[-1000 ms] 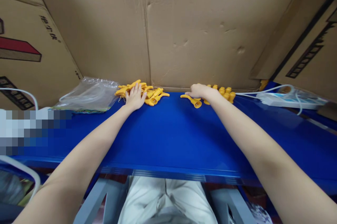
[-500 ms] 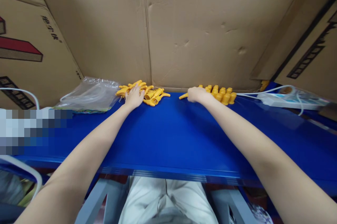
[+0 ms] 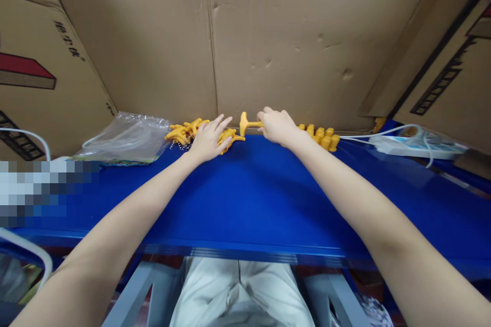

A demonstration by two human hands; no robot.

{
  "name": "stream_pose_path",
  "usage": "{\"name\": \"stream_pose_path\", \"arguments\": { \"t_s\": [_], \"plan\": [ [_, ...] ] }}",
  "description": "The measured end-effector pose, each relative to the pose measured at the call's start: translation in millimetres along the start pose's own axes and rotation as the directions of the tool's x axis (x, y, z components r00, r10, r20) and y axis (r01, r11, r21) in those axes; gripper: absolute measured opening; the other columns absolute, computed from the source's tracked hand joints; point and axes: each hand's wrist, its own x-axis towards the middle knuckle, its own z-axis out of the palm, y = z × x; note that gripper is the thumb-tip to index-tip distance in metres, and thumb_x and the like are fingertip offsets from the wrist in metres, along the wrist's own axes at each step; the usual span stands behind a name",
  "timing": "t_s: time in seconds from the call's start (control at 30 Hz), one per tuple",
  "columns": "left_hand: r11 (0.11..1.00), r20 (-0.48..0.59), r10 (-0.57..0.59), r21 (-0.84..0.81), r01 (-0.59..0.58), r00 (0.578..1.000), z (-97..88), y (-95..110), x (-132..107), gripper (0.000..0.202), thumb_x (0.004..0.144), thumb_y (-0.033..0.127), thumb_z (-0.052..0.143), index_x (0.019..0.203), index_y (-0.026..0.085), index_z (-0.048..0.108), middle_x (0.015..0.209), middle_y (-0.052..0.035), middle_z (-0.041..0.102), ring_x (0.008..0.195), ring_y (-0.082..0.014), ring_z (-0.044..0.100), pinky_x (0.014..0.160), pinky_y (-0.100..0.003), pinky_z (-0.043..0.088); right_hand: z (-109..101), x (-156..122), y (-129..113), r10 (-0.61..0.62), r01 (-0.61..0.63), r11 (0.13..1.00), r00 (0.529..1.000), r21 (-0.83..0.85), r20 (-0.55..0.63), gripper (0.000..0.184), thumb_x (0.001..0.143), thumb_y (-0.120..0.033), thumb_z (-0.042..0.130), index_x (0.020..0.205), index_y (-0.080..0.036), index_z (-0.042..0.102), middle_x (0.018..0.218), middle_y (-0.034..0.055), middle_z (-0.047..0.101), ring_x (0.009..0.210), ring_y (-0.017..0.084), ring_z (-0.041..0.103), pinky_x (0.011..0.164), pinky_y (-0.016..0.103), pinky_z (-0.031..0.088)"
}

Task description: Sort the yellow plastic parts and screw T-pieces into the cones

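My right hand [image 3: 279, 125] is closed around the stem of a yellow T-shaped piece [image 3: 244, 124]. Its crossbar points left and is raised just off the table. My left hand [image 3: 210, 139] reaches over a pile of yellow T-handled pieces [image 3: 180, 132], fingers spread, hiding part of it. Small metal coils or chains show at the near side of this pile. Right of my right hand, several yellow pieces [image 3: 327, 140] stand close together in rows, partly covered by my hand and forearm.
Cardboard boxes [image 3: 299, 35] wall in the back and sides of the blue table [image 3: 245, 199]. Clear plastic bags [image 3: 126, 137] lie on the left. A white power strip [image 3: 414, 145] with cables rests on the right. White tubing curves at the left edge.
My right hand has lifted and turned its yellow piece, so the crossbar now shows toward the left. My left hand has slid right across the pile and spread its fingers.
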Motion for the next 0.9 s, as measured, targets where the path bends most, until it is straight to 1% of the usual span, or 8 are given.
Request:
{"name": "stream_pose_path", "arguments": {
  "t_s": [0.13,0.2,0.33,0.4,0.6,0.7,0.8,0.9],
  "plan": [
    [0.997,0.075,-0.076,-0.024,0.078,0.994,-7.7,20,10,0.051,0.094,0.038,0.042,0.142,0.021,0.044,0.110,-0.0093,0.072,0.103,-0.0253,0.067,0.092,-0.038,0.046,-1,-5,-16,-0.157,0.158,0.987,0.986,0.025,-0.048,0.026,0.094,-0.019,0.048,0.116,-0.009,0.057,0.114,0.0179,0.060,0.100,0.026,0.061,0.077,0.033,0.038],
    [0.994,0.079,-0.111,-0.013,0.113,0.991,-10.4,22,14,0.047,0.093,0.035,0.045,0.138,0.022,0.048,0.104,-0.0072,0.073,0.096,-0.0245,0.069,0.087,-0.035,0.048,2,-6,-18,-0.215,0.217,0.976,0.975,0.028,-0.055,0.024,0.095,-0.019,0.047,0.114,-0.008,0.056,0.113,0.0181,0.061,0.101,0.026,0.060,0.077,0.033,0.035],
    [0.998,0.079,-0.060,-0.016,0.061,0.995,-15.7,21,18,0.044,0.085,0.038,0.058,0.126,0.022,0.057,0.120,-0.0078,0.068,0.106,-0.0259,0.065,0.089,-0.034,0.048,13,-6,-11,-0.276,0.282,0.957,0.958,0.073,-0.079,0.021,0.097,-0.022,0.046,0.110,-0.009,0.055,0.110,0.0167,0.063,0.101,0.026,0.059,0.078,0.033,0.030],
    [0.998,0.092,-0.055,0.000,0.055,0.994,-19.2,21,19,0.044,0.083,0.038,0.061,0.123,0.022,0.058,0.118,-0.0078,0.068,0.105,-0.0260,0.065,0.088,-0.034,0.048,18,-5,-7,-0.295,0.302,0.948,0.952,0.101,-0.085,0.022,0.098,-0.025,0.044,0.109,-0.010,0.055,0.110,0.0163,0.064,0.100,0.025,0.059,0.078,0.033,0.029],
    [0.989,0.164,-0.136,0.084,0.124,0.977,-29.3,28,27,0.038,0.075,0.033,0.065,0.111,0.021,0.065,0.095,-0.0069,0.072,0.090,-0.0265,0.068,0.080,-0.034,0.049,13,-8,-8,-0.253,0.245,0.963,0.966,0.115,0.058,0.026,0.100,-0.025,0.036,0.107,-0.011,0.057,0.110,0.0150,0.066,0.097,0.024,0.060,0.074,0.032,0.026],
    [0.988,0.221,-0.154,0.032,0.150,0.963,-30.6,26,33,0.035,0.069,0.036,0.068,0.102,0.021,0.070,0.082,-0.0049,0.072,0.081,-0.0253,0.067,0.075,-0.033,0.050,8,-12,-11,-0.263,0.263,0.965,0.964,0.024,0.025,0.022,0.097,-0.022,0.040,0.107,-0.012,0.057,0.106,0.0146,0.067,0.096,0.025,0.059,0.074,0.032,0.024],
    [0.973,0.345,-0.163,-0.098,0.208,0.924,-34.7,22,38,0.026,0.070,0.036,0.065,0.090,0.021,0.073,0.071,-0.0030,0.070,0.071,-0.0220,0.066,0.067,-0.031,0.051,5,-14,-11,-0.302,0.293,0.952,0.947,-0.088,-0.112,0.022,0.093,-0.014,0.041,0.110,-0.013,0.056,0.105,0.0141,0.066,0.094,0.025,0.056,0.076,0.034,0.023],
    [0.940,0.534,-0.124,-0.207,0.271,0.836,-45.6,20,41,0.019,0.074,0.032,0.058,0.074,0.020,0.072,0.059,-0.0023,0.065,0.058,-0.0190,0.063,0.059,-0.031,0.050,6,-15,-9,-0.344,0.320,0.937,0.914,-0.138,-0.216,0.027,0.094,-0.009,0.035,0.109,-0.015,0.056,0.101,0.0130,0.066,0.092,0.024,0.055,0.079,0.035,0.023]
  ]
}}
